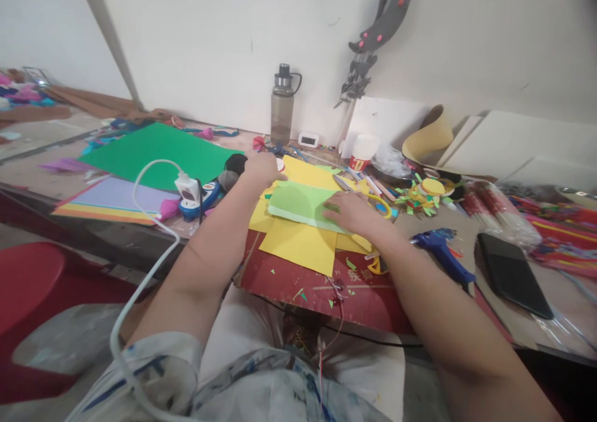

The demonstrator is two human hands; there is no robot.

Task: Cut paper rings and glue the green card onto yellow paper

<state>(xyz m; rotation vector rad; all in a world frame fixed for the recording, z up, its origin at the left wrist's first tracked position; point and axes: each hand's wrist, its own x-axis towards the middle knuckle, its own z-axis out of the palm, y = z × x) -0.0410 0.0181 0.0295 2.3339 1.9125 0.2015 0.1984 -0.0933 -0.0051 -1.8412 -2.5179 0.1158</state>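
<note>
Scissors (384, 203) lie by the hands (351, 212), a bottle (282, 114) beyond.

Diffuse lt. is washing the wall (209, 43) beyond L hand (263, 168); src unclear. Shadow is sitting under the table (28, 167), below-left of it. Plastic wrap (513, 229) R of R hand (349, 211) is glinting faintly. Fine detail's blurring; wide-angle distortion's stretching forearms (438, 298) edgewards; top-R corner's vignetting.

There is room to pass over the red board (282, 280) before the yellow paper (298, 248); the bottle (282, 114) blocks the back, the white cable (114, 341) the left, the glue gun (438, 251) the right.
</note>
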